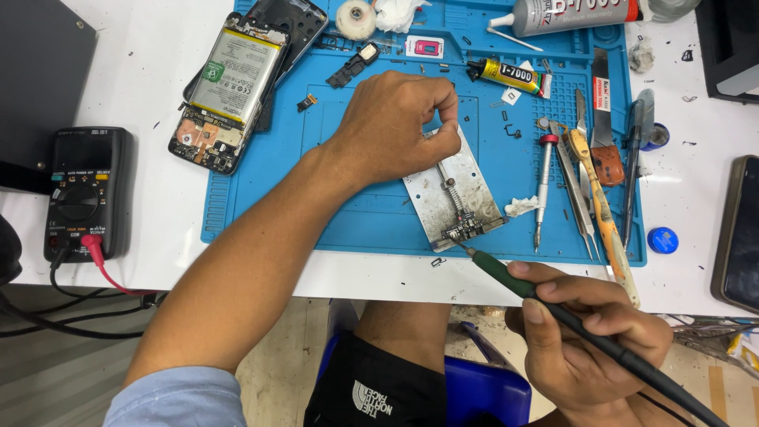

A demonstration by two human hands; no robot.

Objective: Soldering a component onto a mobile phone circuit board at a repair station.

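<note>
My left hand (399, 119) rests on the far end of a metal board holder (451, 194), fingers pinched on its upper edge. A small circuit board (462, 232) is clamped at the holder's near end. My right hand (589, 332) grips a soldering iron (506, 277) with a green and black handle; its tip touches the small board. Both lie on a blue work mat (356, 213).
An opened phone with its battery showing (229, 87) lies at the mat's far left. A black multimeter (83, 190) sits left. Glue tubes (506, 75), tweezers (577, 198), a screwdriver (544, 182) and other tools lie right. A dark phone (739, 229) is at the right edge.
</note>
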